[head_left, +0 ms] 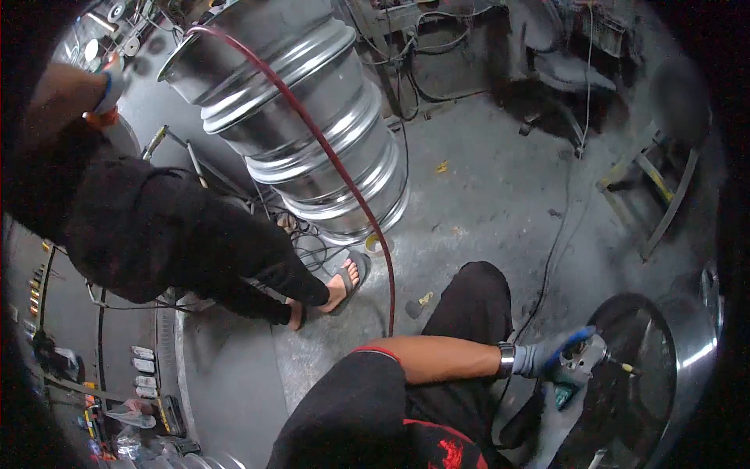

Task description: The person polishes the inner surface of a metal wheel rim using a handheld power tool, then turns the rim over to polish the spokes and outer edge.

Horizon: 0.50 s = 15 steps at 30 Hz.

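My left hand point(547, 355), in a grey and blue work glove with a watch at the wrist, is closed around the silver head of a power grinder point(580, 361). A thin spindle with a pale tip points from the grinder toward a shiny wheel rim point(695, 358) at the right. The grinder's teal body lies below my left hand. A smeared grey shape beside that body appears to be my right hand point(556, 426); I cannot tell how its fingers lie. My bent knee point(478, 293) is just above my left forearm.
Silver wheel rims point(328, 129) stand stacked at upper centre, a red hose point(324, 144) hanging across them. Another person point(164, 227) in black stands left in sandals. A tape roll point(375, 245), cables and scraps lie on the floor. A metal-framed stand point(652, 176) is upper right.
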Each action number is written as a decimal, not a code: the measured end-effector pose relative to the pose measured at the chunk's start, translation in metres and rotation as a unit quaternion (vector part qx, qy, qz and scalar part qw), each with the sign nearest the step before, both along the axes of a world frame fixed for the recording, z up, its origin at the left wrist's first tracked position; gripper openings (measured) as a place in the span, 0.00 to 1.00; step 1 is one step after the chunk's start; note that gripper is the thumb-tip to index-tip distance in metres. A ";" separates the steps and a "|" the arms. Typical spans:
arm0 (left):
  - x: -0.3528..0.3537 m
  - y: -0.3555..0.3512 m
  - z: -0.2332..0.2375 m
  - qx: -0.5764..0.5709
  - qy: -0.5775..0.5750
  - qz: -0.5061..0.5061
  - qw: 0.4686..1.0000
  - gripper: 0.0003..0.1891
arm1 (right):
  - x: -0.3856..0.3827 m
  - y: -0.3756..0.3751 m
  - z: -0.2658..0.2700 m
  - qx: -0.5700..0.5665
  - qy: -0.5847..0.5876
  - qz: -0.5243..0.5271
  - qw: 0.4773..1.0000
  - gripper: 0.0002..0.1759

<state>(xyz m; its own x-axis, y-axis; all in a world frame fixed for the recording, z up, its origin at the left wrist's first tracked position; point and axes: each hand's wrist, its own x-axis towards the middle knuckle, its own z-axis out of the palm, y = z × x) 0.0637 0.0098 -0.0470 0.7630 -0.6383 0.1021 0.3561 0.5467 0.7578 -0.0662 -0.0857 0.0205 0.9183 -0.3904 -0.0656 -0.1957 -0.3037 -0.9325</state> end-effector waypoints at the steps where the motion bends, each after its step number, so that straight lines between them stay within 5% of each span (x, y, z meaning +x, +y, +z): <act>1: -0.001 0.005 0.014 -0.010 0.083 -0.079 0.993 0.25 | -0.003 0.000 -0.002 -0.020 0.003 0.006 1.000 0.43; 2: 0.000 0.009 0.022 -0.020 0.166 -0.156 0.974 0.25 | -0.004 0.000 -0.002 -0.021 -0.001 0.010 1.000 0.43; 3: -0.008 0.006 0.020 -0.033 0.063 -0.084 0.994 0.25 | -0.004 0.001 -0.002 -0.016 0.015 0.000 1.000 0.48; 6: -0.004 0.010 0.021 -0.012 0.110 -0.169 0.979 0.25 | -0.009 0.002 -0.005 -0.049 0.031 -0.015 0.998 0.53; 8: -0.017 0.012 0.037 -0.016 0.078 -0.123 0.989 0.20 | -0.018 -0.002 -0.018 -0.086 0.032 -0.021 0.996 0.55; 11: -0.032 0.019 0.040 -0.020 0.117 -0.135 0.984 0.18 | -0.032 -0.028 -0.060 0.048 -0.039 -0.010 0.998 0.60; 15: -0.074 0.027 0.031 -0.078 0.133 -0.138 0.978 0.21 | -0.044 -0.076 -0.100 -0.042 -0.049 0.139 0.988 0.67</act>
